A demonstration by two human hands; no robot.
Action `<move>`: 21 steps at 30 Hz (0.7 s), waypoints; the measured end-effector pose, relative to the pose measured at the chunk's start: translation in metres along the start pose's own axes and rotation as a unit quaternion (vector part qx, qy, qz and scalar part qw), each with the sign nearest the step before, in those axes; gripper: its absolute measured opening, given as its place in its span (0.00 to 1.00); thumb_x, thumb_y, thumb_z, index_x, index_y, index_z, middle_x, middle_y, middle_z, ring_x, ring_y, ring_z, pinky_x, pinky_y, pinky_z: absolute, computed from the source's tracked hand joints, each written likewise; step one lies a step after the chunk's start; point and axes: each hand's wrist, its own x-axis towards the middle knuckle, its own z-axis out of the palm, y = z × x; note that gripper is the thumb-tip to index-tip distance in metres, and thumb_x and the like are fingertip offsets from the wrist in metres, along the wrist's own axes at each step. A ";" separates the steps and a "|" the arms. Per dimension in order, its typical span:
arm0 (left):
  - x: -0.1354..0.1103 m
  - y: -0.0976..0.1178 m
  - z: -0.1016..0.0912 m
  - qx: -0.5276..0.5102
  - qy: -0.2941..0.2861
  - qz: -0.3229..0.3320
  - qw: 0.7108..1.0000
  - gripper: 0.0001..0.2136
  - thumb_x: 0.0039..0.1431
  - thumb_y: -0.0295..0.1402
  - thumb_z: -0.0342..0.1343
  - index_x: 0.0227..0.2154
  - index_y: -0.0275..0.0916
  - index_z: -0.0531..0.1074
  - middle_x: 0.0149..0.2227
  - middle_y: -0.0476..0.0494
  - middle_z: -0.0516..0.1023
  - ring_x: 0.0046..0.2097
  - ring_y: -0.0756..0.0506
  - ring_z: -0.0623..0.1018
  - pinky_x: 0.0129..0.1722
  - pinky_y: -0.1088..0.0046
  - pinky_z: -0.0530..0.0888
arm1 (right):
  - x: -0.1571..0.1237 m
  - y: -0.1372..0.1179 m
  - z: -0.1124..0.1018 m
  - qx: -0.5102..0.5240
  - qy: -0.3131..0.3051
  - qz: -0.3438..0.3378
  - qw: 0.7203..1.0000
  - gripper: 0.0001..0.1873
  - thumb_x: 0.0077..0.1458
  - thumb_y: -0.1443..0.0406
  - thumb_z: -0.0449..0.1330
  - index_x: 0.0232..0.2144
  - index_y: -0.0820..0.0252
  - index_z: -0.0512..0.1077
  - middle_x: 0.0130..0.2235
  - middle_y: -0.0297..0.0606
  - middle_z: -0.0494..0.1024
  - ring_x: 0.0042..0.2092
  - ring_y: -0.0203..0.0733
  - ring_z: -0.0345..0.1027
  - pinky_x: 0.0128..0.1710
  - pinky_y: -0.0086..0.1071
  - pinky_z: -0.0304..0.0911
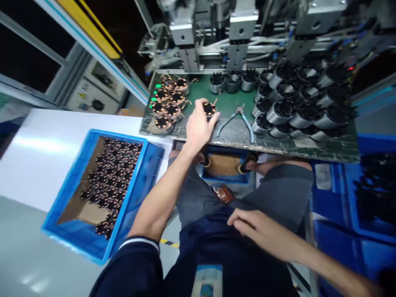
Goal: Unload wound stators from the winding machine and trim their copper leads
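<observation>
My left hand (198, 126) is closed around a motor stator (209, 108) with copper windings, at the front middle of the green bench top (229, 97). A lead wire sticks up from that stator. Just to the right lie cutting pliers (248, 127) with pale blue handles spread apart. My right hand (250, 225) hangs over my lap, touching no part; its fingers are loosely bent and apart. Several copper-wound stators (171, 110) stand in rows left of my left hand. Right of the pliers are stacked many black-topped metal stators (280, 112).
A blue crate (66, 196) of wound cores stands on the white table (27, 165) to the left. Machine heads (243, 24) rise behind the bench. Blue bins (334, 214) are at the right, and another blue bin (225, 177) sits under the bench between my legs.
</observation>
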 end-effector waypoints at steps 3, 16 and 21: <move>-0.013 -0.002 -0.001 0.006 0.010 0.069 0.998 0.36 0.74 0.54 0.63 0.73 0.39 0.58 0.78 0.24 0.65 0.81 0.27 0.64 0.78 0.41 0.66 | 0.001 0.004 0.011 -0.015 0.005 -0.006 1.000 0.22 0.79 0.45 0.54 0.54 0.46 0.81 0.54 0.39 0.86 0.57 0.53 0.79 0.61 0.45 0.69; -0.065 -0.109 -0.078 0.020 0.257 -0.076 0.963 0.27 0.66 0.52 0.72 0.55 0.39 0.72 0.61 0.38 0.78 0.70 0.36 0.71 0.76 0.44 0.61 | 0.013 0.051 0.020 -0.006 0.078 0.032 0.996 0.23 0.73 0.41 0.59 0.54 0.45 0.82 0.44 0.39 0.86 0.48 0.55 0.83 0.50 0.45 0.78; -0.092 -0.060 -0.094 -0.059 0.214 -0.072 0.972 0.20 0.69 0.52 0.69 0.45 0.41 0.73 0.50 0.42 0.81 0.57 0.39 0.80 0.63 0.51 0.76 | 0.023 -0.001 0.011 -0.095 0.208 -0.156 0.961 0.11 0.75 0.59 0.62 0.55 0.47 0.81 0.44 0.36 0.85 0.43 0.45 0.83 0.44 0.35 0.79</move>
